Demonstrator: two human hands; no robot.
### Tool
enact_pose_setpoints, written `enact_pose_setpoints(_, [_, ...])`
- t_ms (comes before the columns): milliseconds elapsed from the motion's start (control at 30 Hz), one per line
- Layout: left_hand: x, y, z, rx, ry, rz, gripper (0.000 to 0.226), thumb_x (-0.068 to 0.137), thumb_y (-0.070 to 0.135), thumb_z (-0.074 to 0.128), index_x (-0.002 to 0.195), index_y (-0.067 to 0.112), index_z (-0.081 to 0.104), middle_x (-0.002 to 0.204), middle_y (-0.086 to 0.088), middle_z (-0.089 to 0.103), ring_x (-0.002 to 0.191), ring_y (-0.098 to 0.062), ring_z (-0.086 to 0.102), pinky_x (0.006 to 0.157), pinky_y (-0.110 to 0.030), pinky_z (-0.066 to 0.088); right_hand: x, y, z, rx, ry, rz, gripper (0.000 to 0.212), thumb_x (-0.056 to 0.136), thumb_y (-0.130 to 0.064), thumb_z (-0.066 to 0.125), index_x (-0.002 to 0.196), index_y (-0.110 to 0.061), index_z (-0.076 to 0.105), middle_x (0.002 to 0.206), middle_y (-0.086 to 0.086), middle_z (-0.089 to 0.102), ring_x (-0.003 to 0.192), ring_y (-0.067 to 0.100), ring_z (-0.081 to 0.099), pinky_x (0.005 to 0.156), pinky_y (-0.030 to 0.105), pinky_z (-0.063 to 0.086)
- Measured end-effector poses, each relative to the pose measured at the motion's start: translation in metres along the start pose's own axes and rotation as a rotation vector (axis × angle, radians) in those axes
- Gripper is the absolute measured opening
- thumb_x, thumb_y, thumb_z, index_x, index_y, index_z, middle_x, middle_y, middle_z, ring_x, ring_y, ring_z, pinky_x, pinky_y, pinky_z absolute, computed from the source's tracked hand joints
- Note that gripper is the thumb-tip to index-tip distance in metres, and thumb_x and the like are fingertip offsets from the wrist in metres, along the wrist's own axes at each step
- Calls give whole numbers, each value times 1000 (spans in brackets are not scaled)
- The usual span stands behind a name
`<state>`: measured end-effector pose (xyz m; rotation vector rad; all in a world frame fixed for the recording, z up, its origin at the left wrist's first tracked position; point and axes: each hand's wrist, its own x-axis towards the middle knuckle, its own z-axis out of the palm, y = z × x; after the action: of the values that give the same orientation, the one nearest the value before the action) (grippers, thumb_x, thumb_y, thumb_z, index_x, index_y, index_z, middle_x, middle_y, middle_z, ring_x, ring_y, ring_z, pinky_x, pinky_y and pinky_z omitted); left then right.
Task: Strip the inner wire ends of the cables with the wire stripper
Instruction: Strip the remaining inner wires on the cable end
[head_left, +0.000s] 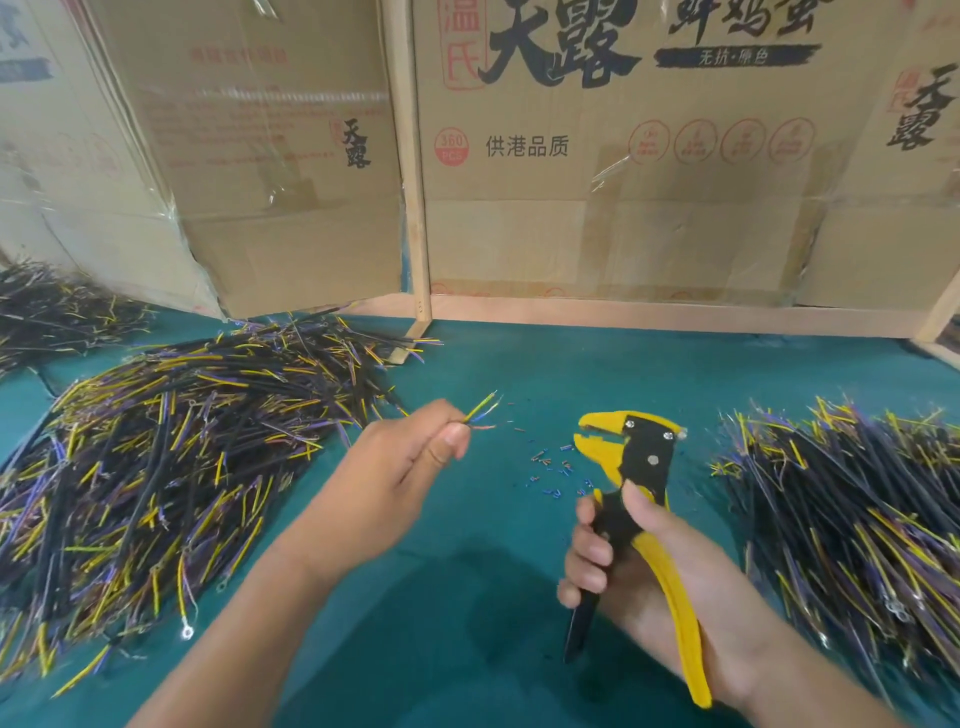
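Note:
My left hand (402, 467) pinches a cable between thumb and fingers, and only its thin inner wire ends (483, 413) stick out, yellow, blue and reddish, pointing up and to the right. My right hand (649, 566) grips the handles of a yellow and black wire stripper (631, 467). Its jaws stand a little apart and face left, about a hand's width right of the wire ends and not touching them. Small snipped bits of insulation (558, 470) lie on the green table between the two hands.
A large heap of black cables (171, 457) with yellow and purple wires covers the table's left side. A second heap (852, 525) lies at the right, a third (52, 306) at far left. Cardboard boxes (623, 156) on a wooden frame wall off the back.

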<state>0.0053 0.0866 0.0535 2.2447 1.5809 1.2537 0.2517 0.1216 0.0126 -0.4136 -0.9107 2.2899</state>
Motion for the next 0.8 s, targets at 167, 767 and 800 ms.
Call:
enact_pose_setpoints(167, [0, 4, 3, -8, -24, -10, 34, 103, 42, 34, 84, 21, 51, 67, -8, 48, 59, -20, 42, 58, -29, 37, -1, -1, 5, -7, 30, 39, 40, 80, -38, 74, 95, -2, 64, 74, 12, 40, 64, 27, 42, 68, 45, 45])
enact_pose_setpoints(767, [-3, 2, 5, -39, -72, -79, 33, 102, 45, 41, 95, 17, 58, 60, 10, 34, 52, -10, 30, 49, -14, 24, 3, 0, -2, -16, 30, 74, 42, 82, -38, 72, 99, 0, 65, 75, 12, 41, 65, 28, 42, 69, 46, 46])
enact_pose_setpoints(800, [-3, 4, 6, -36, -65, -69, 31, 103, 45, 40, 95, 21, 58, 60, 9, 34, 51, -10, 30, 49, -15, 23, 3, -1, -2, -16, 33, 72, 42, 82, -38, 73, 99, 0, 65, 75, 12, 41, 65, 28, 42, 69, 46, 46])
